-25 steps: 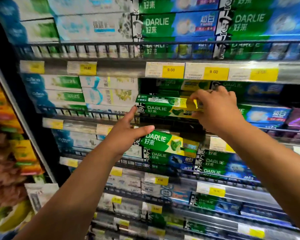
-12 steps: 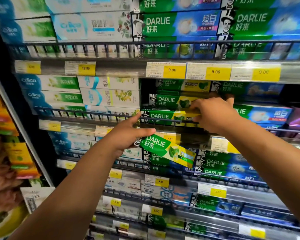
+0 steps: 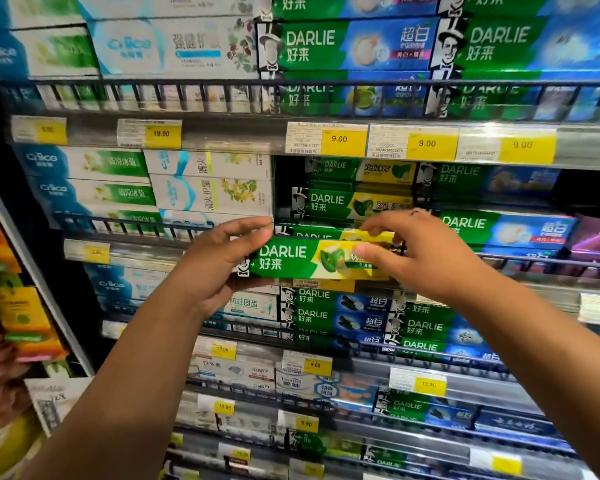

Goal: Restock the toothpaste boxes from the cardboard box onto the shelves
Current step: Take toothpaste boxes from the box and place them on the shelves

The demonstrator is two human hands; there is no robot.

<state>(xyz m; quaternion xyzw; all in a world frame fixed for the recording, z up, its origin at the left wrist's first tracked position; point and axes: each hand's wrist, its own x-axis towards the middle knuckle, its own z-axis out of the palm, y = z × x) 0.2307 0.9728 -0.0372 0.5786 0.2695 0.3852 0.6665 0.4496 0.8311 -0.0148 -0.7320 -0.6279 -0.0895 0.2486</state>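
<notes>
1. Being held level at both ends, one green-and-yellow toothpaste box (image 3: pixel 302 259) is wrapped at its left end by the left grip (image 3: pixel 219 268). Near its right end it is pinched by the right grip (image 3: pixel 426 258), thumb on the face, fingers on top.
2. It is kept lengthwise, label outward, just in front of the shelf (image 3: pixel 146 252) front edge, seemingly so that it can be lifted over the rail onto its kind.
3. Three matching boxes are counted in the stack (image 3: pixel 329 202) behind it; the cardboard box is not seen.
</notes>
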